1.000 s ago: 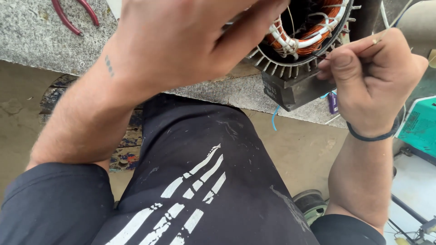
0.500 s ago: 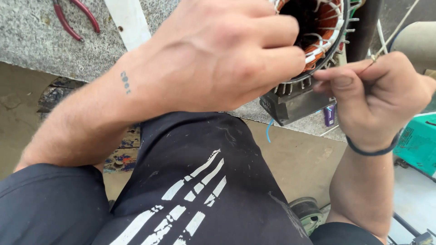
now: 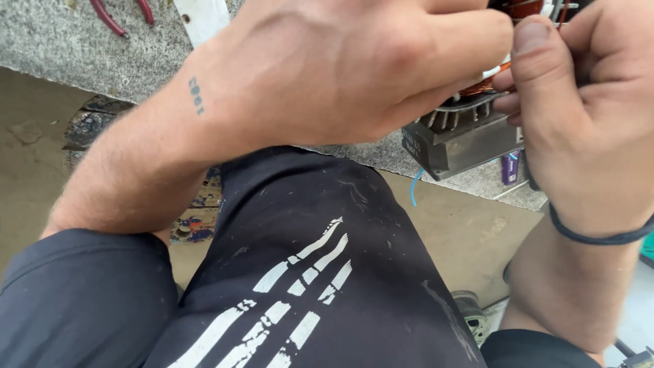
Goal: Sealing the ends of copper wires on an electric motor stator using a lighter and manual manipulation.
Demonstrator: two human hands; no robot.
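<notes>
A grey finned motor stator (image 3: pixel 463 136) with copper windings (image 3: pixel 484 85) sits at the edge of a speckled stone slab (image 3: pixel 82 54). My left hand (image 3: pixel 340 68) lies over the stator, fingers curled around its top, and hides most of it. My right hand (image 3: pixel 579 102) is pressed against it from the right. Its thumb and fingers are pinched on a thin wire (image 3: pixel 560 10) beside a white sleeve (image 3: pixel 494 71) on the windings. A dark band circles my right wrist.
Red-handled pliers (image 3: pixel 112 17) and a white strip (image 3: pixel 201 20) lie on the slab at the top left. A small purple object (image 3: pixel 511 167) and a blue wire end (image 3: pixel 414 187) sit under the stator. My dark trouser leg (image 3: pixel 306 272) fills the lower middle above a muddy floor.
The view has closed in on the stator. My right hand has moved up and left from beside the stator onto the windings. My left hand stays over the stator.
</notes>
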